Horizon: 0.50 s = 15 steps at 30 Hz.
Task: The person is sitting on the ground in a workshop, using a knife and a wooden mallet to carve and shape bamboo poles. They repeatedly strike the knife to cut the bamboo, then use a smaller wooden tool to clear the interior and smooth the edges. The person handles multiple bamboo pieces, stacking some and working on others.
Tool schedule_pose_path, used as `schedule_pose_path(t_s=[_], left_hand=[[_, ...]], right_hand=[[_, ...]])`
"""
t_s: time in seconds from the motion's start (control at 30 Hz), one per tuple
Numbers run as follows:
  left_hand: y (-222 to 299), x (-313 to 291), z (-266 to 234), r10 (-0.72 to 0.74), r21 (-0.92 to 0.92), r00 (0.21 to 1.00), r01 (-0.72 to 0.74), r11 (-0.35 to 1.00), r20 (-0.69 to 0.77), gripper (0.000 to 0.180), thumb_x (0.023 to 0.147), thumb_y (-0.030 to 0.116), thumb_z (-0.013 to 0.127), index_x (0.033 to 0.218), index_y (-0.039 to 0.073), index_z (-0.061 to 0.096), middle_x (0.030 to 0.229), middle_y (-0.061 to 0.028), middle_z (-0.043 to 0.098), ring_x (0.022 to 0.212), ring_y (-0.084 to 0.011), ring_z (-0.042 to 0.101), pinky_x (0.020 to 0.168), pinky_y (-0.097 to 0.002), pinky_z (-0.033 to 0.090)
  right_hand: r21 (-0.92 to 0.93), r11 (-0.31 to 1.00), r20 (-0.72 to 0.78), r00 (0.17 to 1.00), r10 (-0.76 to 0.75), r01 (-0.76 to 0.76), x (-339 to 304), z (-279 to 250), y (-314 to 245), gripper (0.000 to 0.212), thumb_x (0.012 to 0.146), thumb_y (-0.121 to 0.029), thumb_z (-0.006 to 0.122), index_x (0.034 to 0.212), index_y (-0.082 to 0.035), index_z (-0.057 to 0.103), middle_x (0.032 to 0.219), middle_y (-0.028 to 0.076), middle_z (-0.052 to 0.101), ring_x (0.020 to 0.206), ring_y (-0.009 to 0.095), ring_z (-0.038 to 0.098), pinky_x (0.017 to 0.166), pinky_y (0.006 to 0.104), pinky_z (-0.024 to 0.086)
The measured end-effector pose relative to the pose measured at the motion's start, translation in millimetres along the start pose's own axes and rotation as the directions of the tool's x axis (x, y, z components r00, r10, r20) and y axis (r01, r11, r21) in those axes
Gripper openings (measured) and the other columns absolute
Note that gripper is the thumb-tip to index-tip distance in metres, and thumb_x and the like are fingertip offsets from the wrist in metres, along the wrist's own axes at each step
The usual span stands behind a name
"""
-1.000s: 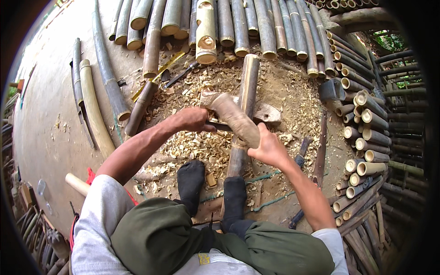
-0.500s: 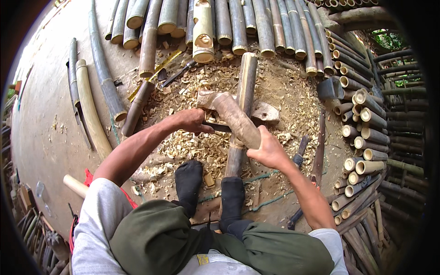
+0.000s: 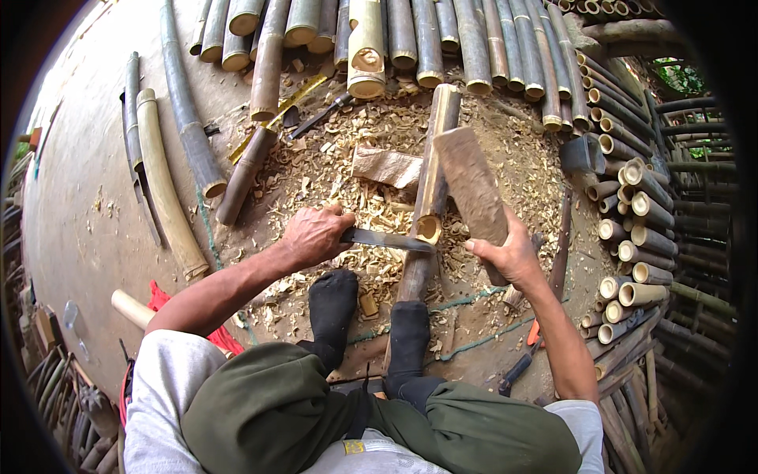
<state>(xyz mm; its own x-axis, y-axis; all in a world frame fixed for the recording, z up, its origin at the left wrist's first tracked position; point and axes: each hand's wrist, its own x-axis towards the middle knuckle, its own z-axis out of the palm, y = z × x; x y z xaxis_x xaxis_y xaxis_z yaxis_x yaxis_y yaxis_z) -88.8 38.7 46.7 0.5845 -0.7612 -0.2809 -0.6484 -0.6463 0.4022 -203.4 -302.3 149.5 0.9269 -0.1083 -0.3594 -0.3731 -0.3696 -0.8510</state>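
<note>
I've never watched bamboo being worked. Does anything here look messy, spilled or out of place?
Pale shavings litter the ground around the bamboo pole that the knife is set against. One flat offcut lies askew among them. The stacked poles look orderly.

dirt floor carries bamboo poles and shavings.

Single head-worn fisheye, steeply downward, close above the lap
</note>
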Motion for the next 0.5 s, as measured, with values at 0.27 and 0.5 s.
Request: schedule_pose_path(t_s=[0.27, 0.5], left_hand=[[-2, 8, -2, -0.039, 0.077, 0.988, 0.028, 0.997, 0.151, 0.019, 0.1, 0.016, 0.054, 0.098, 0.004, 0.069, 0.088, -0.0202, 0.073, 0.07, -0.0331, 0.074, 0.058, -0.049, 0.058], [-5, 7, 6, -0.034, 0.096, 0.994, 0.025, 0.995, 0.1, 0.022, 0.102, 0.017, 0.052, 0.1, 0.002, 0.068, 0.109, -0.023, 0.071, 0.078, -0.0357, 0.076, 0.062, -0.0495, 0.061]], right_hand=[[-0.62, -0.029, 0.647, 0.491, -0.583, 0.784, 20, -1, 33, 0.033, 0.093, -0.03, 0.074, 0.114, -0.008, 0.06, 0.077, 0.005, 0.059, 0.066, 0.019, 0.061, 0.055, 0.0379, 0.046], [-0.493, 0.027, 0.767, 0.449, -0.458, 0.87, 5, 20, 22, 0.025, 0.087, -0.021, 0.077, 0.103, -0.009, 0.062, 0.085, 0.008, 0.066, 0.078, 0.017, 0.067, 0.067, 0.0326, 0.054]])
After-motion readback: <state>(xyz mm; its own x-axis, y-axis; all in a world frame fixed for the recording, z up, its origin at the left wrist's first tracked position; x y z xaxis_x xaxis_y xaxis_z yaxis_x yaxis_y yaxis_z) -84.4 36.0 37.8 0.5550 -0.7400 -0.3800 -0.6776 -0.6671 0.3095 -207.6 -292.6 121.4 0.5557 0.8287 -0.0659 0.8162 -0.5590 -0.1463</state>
